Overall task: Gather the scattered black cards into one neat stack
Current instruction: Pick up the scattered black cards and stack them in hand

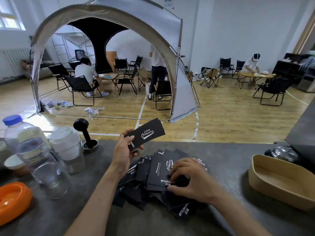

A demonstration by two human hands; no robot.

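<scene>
Black cards [153, 174] lie scattered on the tabletop [230, 160] under my right hand [190, 179], whose fingers pinch one there; my left hand [125, 153] grips the gathered stack [147, 133] above, long axis tilting up-right.

Wood floor [221, 120], grey tent [180, 92], folding chairs [81, 87].

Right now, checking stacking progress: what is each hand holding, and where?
Left hand grips a small stack of cards by its near end; right hand pinches a card on the pile.
</scene>
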